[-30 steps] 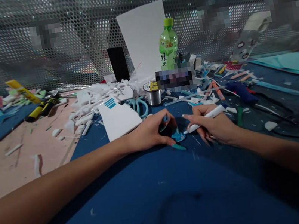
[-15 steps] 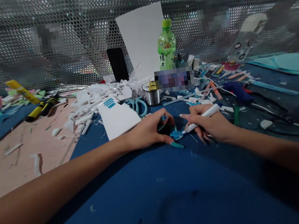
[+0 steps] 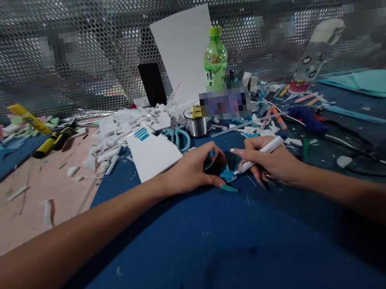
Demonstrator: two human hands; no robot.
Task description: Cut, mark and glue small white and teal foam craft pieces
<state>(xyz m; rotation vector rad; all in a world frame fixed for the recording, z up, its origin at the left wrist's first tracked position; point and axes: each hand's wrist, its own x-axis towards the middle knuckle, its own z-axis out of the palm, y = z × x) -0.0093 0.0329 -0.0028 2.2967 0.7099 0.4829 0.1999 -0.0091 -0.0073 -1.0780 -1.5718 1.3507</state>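
Note:
My right hand [image 3: 270, 159] is closed around a white marker pen [image 3: 260, 153], its tip pointing left and touching or almost touching a small blue piece [image 3: 227, 174] on the table. Curled over that blue piece, my left hand [image 3: 204, 166] holds it between thumb and fingers; the long thumbnail is teal. Part of the piece is hidden by the fingers, so its full shape cannot be made out. Just behind my left hand lie a white board [image 3: 152, 153] with blue stripes and a pair of light blue scissors [image 3: 179, 139].
A spool of line [image 3: 197, 123], a green drink bottle [image 3: 215, 60] and a dark phone [image 3: 153, 85] stand behind. White scraps [image 3: 134, 122] heap at back left. On the right are a blue glue gun [image 3: 308, 119] with cables and a tilted clear bottle [image 3: 318, 54].
Both hands stay nearly in place. The marker's tip has shifted very slightly over the blue piece, and the right index finger has moved a little left.

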